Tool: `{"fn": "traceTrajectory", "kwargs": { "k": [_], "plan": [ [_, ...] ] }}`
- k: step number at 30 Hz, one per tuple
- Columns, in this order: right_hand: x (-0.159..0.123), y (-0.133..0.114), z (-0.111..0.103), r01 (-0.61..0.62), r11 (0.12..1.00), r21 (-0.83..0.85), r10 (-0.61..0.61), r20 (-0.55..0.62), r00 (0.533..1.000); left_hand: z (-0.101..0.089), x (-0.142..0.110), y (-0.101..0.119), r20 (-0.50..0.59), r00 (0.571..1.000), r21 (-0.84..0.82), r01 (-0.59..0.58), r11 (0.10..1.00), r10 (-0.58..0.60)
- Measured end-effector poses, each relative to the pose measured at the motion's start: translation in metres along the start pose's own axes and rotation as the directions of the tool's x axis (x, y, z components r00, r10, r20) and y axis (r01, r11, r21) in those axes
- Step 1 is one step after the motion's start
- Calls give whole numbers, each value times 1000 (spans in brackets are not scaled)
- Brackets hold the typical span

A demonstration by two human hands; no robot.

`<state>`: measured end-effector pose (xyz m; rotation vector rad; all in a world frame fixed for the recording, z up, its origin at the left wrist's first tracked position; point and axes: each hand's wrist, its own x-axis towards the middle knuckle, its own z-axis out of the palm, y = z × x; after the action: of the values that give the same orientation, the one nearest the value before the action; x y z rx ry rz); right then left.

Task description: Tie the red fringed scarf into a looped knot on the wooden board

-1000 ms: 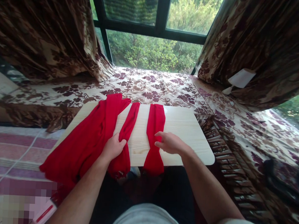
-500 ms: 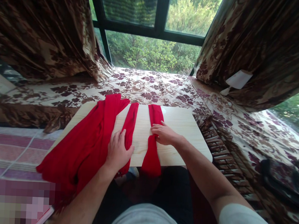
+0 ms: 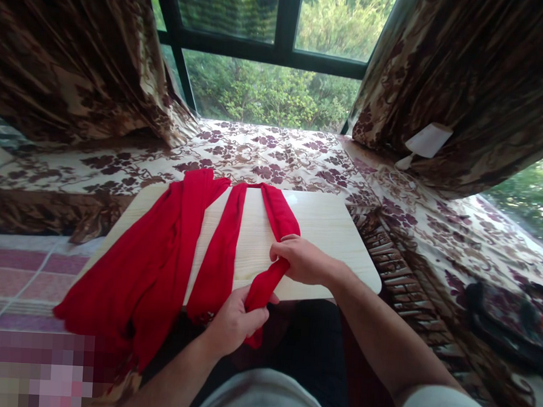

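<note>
A long red cloth, which looks like a scarf [image 3: 160, 246], is draped over a pale wooden board [image 3: 327, 224]. Its wide gathered part lies at the left and hangs over the near edge. A middle strip [image 3: 221, 243] runs down the board, and a narrower strip [image 3: 278, 210] lies to the right of it. My right hand [image 3: 307, 260] is closed around this right strip. Lower down, my left hand [image 3: 238, 320] grips the same strip near its hanging end, in front of the board's near edge. Between the hands the cloth is bunched narrow.
Beyond the board is a ledge with a floral cover [image 3: 274, 152] under a window. A small white lamp [image 3: 427, 142] stands at the right by a curtain [image 3: 465, 68]. A dark bag [image 3: 506, 325] lies at the right, a striped bedspread [image 3: 17, 275] at the left.
My left hand has left the middle strip and taken hold of the right strip's lower end. My right hand has moved slightly down and closed on that strip, which now slants.
</note>
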<state>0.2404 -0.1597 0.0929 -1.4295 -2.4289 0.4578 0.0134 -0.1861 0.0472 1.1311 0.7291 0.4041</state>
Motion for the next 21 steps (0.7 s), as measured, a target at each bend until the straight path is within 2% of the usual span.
{"fn": "traceTrajectory", "kwargs": {
  "k": [2, 4, 6, 8, 13, 15, 18, 21],
  "plan": [
    [-4, 12, -4, -6, 999, -33, 5, -43, 999, -11, -14, 8, 86, 996, 0, 2, 1000, -2],
    [-6, 26, -6, -48, 998, -35, 43, -137, 990, -20, -26, 15, 153, 988, 18, -10, 1000, 8],
    [-9, 38, -7, -112, 993, -24, 103, -243, 964, -26, -36, 22, 210, 978, 17, -15, 1000, 11],
    [-11, 48, -8, -187, 982, -39, 167, -301, 939, -28, -42, 25, 266, 964, -16, -11, 1000, 15],
    [-20, 59, -15, -383, 898, -217, 333, -234, 914, -30, -49, 28, 395, 917, -156, 3, 988, 60],
    [-25, 60, -19, -463, 843, -273, 416, -215, 884, -32, -53, 29, 434, 898, -185, 9, 983, 73],
    [-31, 60, -25, -562, 772, -298, 514, -226, 827, -39, -66, 31, 437, 891, -224, -20, 974, 119],
    [-35, 60, -33, -628, 718, -300, 598, -197, 777, -51, -89, 30, 314, 941, -261, -46, 964, 130]
  ]
}}
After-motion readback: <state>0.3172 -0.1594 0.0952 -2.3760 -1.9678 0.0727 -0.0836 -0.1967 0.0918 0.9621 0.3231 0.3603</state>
